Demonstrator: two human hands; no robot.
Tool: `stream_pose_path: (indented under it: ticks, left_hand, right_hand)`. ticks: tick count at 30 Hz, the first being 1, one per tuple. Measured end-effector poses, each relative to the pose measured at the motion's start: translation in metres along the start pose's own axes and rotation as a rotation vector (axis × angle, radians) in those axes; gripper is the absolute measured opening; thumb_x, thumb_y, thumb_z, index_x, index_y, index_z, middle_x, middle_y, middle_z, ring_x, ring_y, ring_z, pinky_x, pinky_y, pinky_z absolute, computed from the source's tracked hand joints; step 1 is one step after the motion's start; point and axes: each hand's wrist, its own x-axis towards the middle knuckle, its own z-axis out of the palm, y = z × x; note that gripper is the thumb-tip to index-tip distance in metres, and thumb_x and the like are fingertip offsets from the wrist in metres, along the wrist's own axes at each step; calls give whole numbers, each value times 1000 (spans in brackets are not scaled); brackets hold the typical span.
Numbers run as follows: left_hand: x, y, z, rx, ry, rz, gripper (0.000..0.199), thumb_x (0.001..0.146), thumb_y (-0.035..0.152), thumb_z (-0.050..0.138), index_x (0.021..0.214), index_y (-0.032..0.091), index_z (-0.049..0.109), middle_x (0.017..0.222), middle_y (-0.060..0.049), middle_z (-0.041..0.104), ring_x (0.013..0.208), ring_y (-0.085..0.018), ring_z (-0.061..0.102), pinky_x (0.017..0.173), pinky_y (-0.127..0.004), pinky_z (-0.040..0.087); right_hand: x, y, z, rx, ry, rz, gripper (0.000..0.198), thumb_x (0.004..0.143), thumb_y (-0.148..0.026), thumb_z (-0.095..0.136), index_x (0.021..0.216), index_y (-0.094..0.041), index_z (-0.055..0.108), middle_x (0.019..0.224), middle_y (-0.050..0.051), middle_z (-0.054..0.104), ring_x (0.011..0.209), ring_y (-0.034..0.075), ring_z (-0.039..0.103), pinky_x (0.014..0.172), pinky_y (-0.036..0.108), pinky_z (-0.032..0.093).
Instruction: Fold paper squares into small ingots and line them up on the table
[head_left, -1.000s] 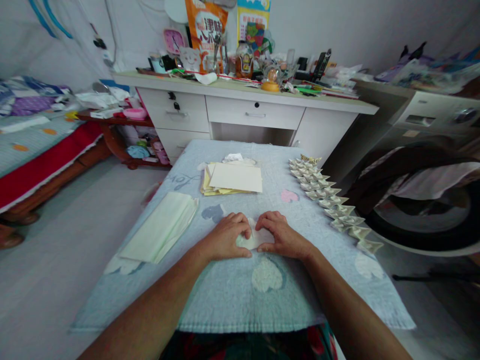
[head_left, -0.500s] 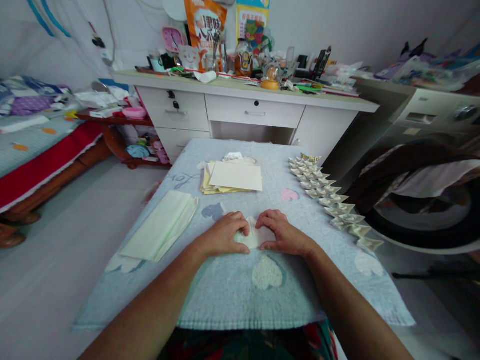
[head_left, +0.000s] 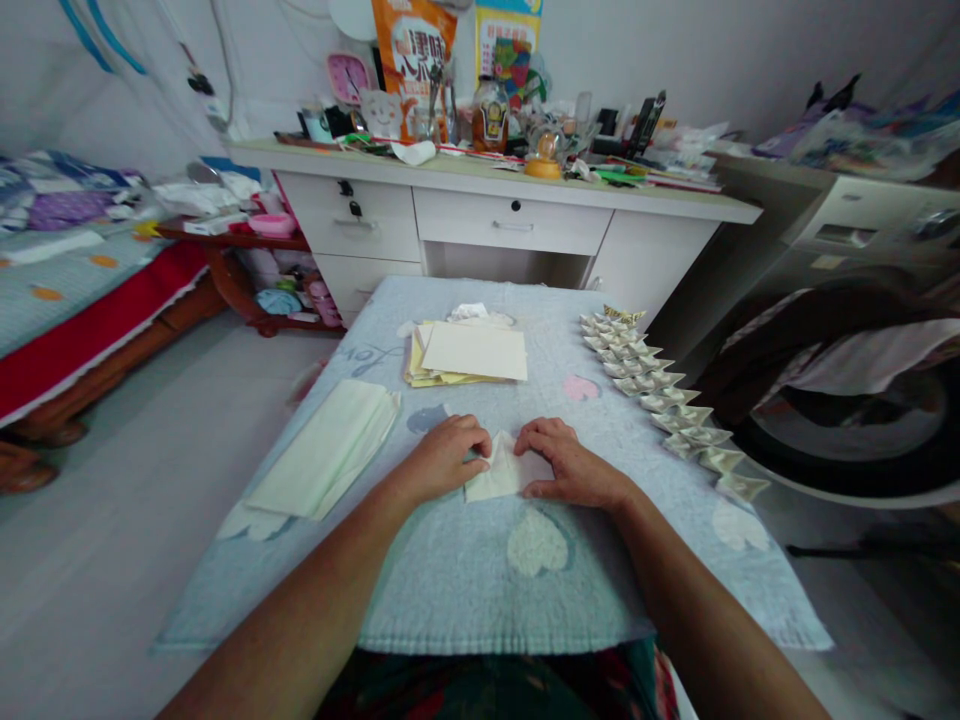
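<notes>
A small folded piece of whitish paper [head_left: 498,478] lies on the cloth-covered table in front of me, with a pointed top and a crease. At its left edge my left hand [head_left: 448,456] pinches it between thumb and curled fingers. My right hand [head_left: 568,465] holds down its right side, the thumb low and the fingers bent over the upper edge. The right fingers hide that end of the paper. To the right stands a row of several folded paper boats [head_left: 675,398], close behind one another.
A pile of pale sheets [head_left: 322,455] lies left of my hands. Farther back is a stack of cream and yellow paper [head_left: 475,350], with crumpled white tissue [head_left: 469,312] behind it. A cluttered white desk [head_left: 517,215] stands beyond the table [head_left: 450,610], a washing machine [head_left: 855,220] at right.
My left hand has shifted slightly up and left, its thumb lifting from the paper's lower edge. More of the paper's lower left corner now shows. My right hand stays nearly in place.
</notes>
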Motion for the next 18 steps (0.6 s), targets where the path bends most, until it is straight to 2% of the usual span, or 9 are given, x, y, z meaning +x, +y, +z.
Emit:
stream_pose_path:
  ticks: [5, 9, 12, 18]
  left_hand:
    - [1, 10, 2, -25, -35, 72, 20, 78, 17, 60, 96, 21, 66, 98, -5, 58, 98, -21, 52, 87, -32, 40]
    - [1, 13, 4, -15, -61, 102, 20, 77, 19, 63, 97, 21, 66, 99, -4, 58, 99, -21, 51, 88, -33, 39]
    - [1, 12, 5, -17, -66, 107, 23, 75, 26, 68, 97, 21, 65, 99, -4, 58, 98, -21, 51, 87, -33, 39]
    - [-1, 11, 7, -4, -91, 97, 50, 60, 45, 80, 100, 23, 62, 104, -4, 56, 101, -24, 49, 85, -34, 38]
  right_hand:
    - [0, 0, 0, -6, 0, -2, 46, 72, -47, 74, 108, -23, 58, 110, 6, 53, 106, 25, 44, 93, 40, 32]
    - [-1, 0, 0, 2, 2, -10, 46, 73, -46, 74, 109, -23, 58, 111, 6, 53, 107, 25, 44, 94, 40, 31]
    - [-1, 0, 0, 4, 4, -14, 45, 74, -47, 72, 109, -23, 58, 112, 6, 52, 107, 25, 43, 94, 41, 31]
    - [-1, 1, -1, 4, -7, -7, 45, 75, -47, 72, 109, -22, 58, 111, 6, 53, 107, 26, 44, 94, 42, 32]
